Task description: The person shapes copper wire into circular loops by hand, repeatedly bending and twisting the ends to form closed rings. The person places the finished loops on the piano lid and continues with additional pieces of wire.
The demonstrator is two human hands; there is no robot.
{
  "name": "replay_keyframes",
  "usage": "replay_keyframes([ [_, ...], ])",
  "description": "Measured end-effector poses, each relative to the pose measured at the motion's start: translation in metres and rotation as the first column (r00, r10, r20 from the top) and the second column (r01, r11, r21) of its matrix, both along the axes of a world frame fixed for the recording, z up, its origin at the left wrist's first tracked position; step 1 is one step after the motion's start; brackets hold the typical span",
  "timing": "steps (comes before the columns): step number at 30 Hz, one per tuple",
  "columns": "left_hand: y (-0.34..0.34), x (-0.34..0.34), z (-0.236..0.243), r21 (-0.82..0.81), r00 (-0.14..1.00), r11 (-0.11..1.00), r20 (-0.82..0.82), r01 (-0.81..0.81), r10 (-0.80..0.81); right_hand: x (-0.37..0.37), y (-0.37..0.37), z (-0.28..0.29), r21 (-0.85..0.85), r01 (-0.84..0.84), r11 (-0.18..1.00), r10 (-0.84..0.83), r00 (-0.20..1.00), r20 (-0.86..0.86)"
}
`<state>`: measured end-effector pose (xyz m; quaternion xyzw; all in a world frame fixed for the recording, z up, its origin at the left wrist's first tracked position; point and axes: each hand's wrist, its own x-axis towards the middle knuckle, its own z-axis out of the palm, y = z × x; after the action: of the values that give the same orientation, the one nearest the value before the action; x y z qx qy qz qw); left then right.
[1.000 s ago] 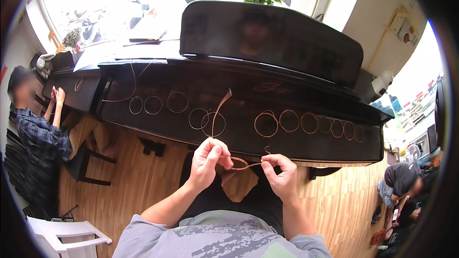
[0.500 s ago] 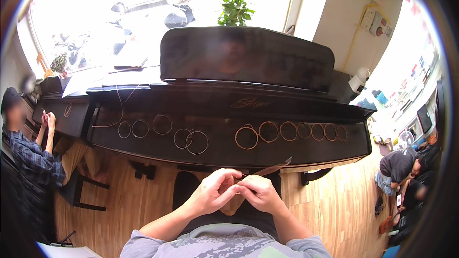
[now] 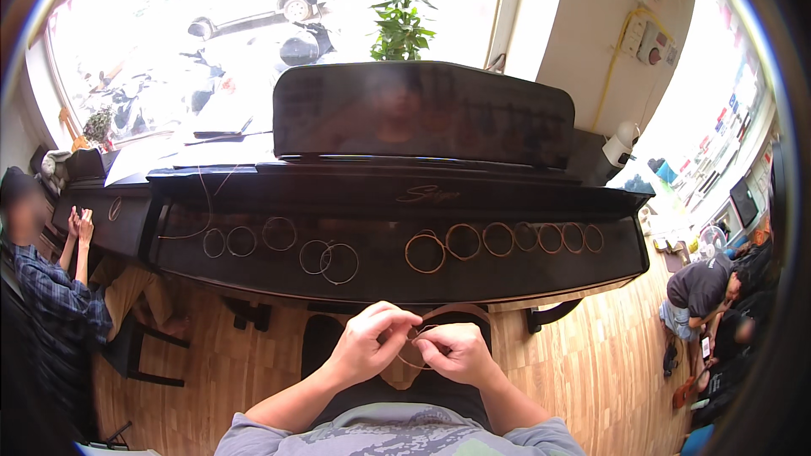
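Wire (image 3: 414, 366) tail no longer juts out at 2 o'clock; curve now shows btwn hands, twd 6. L hand (image 3: 369, 344) curled, R hand (image 3: 460, 353) pinched, both apparently gripping it, 6 o'clock of counter (image 3: 380, 280). Prob. mid-coiling; next move needs steady fingertips.

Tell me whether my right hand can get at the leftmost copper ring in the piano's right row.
Probably yes: the copper ring lies in the open on the black piano, ahead of the right hand. That hand seems to be pinching a copper wire, though, so it likely needs freeing first.
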<state>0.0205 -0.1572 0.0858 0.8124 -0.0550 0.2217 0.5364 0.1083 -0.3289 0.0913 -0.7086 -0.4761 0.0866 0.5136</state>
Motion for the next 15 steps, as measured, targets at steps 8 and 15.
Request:
replay_keyframes([
  [8,-0.008,0.001,0.008,-0.114,0.987,0.985,-0.110,-0.132,0.119,0.002,-0.002,-0.005,0.103,0.182,0.978,-0.181,0.983,-0.019],
  [15,-0.009,0.003,0.017,0.058,0.989,0.995,-0.128,0.083,-0.075,0.011,-0.004,-0.008,0.252,0.139,0.958,-0.244,0.855,0.457],
])
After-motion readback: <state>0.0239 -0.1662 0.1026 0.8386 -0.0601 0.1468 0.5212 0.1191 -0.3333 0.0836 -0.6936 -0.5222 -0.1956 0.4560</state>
